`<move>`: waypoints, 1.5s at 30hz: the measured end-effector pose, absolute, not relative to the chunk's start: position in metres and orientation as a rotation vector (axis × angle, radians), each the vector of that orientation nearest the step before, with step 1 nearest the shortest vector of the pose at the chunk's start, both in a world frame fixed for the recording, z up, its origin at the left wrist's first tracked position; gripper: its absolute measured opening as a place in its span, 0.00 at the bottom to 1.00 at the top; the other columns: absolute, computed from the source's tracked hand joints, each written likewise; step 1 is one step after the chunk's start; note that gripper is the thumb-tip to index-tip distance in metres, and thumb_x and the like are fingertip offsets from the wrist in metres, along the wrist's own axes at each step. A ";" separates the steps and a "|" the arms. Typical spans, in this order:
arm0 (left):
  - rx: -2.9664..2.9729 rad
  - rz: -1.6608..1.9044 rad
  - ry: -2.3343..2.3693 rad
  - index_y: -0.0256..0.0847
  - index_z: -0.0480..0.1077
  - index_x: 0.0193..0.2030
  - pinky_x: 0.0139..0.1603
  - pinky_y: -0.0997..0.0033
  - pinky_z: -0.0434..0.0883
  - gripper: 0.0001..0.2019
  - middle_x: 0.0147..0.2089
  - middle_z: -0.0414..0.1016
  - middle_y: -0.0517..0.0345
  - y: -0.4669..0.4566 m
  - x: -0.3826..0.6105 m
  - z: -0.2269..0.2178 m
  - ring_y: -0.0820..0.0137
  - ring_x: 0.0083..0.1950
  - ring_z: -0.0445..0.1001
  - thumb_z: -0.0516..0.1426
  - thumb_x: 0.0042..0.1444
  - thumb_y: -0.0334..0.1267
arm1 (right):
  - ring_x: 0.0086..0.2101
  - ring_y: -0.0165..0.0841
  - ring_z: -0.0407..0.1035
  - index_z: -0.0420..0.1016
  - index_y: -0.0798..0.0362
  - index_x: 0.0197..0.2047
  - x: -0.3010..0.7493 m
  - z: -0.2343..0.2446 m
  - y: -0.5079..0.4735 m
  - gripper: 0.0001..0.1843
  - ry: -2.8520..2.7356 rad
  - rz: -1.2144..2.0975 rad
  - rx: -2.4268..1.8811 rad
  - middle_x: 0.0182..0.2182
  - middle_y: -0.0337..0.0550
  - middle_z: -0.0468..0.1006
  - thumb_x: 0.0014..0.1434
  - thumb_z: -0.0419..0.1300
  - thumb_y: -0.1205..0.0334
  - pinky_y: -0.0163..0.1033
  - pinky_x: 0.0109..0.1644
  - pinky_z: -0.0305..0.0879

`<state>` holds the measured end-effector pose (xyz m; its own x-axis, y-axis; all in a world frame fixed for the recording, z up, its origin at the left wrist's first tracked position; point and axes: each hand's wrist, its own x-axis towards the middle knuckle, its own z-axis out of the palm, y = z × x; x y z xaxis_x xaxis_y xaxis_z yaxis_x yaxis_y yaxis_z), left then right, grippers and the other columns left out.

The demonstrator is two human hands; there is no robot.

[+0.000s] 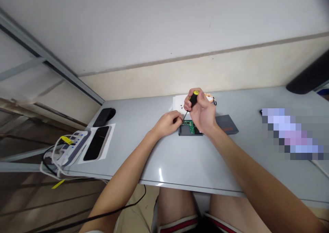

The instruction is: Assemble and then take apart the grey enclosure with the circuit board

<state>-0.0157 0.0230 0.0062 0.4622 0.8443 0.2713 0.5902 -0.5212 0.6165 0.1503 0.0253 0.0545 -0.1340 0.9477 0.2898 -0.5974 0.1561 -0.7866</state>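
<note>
My right hand (203,111) is wrapped around the black and yellow-green handle of a screwdriver (194,96). The screwdriver's thin shaft slants down to the left, its tip at the upper left part of a green circuit board (189,125). This board sits in an open dark grey case (191,134) on the table. My left hand (170,122) is at the case's left end, fingertips pinched close to the screwdriver tip; what they grip is hidden. A dark grey cover (227,124) lies flat to the right, partly behind my right wrist.
Behind the case lies white paper (177,102) with several tiny dark pieces, and a round orange-rimmed item (209,97). At left are a phone (97,143), a black object (102,117) and a power strip (75,147) with cables. A blurred-out screen (290,132) lies at right.
</note>
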 end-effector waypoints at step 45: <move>2.311 0.841 1.144 0.41 0.73 0.39 0.43 0.68 0.72 0.04 0.39 0.74 0.57 0.018 -0.013 0.008 0.70 0.36 0.72 0.55 0.62 0.33 | 0.26 0.30 0.55 0.68 0.47 0.35 0.157 0.058 0.027 0.15 -0.939 1.401 -0.404 0.25 0.36 0.59 0.70 0.58 0.47 0.36 0.31 0.59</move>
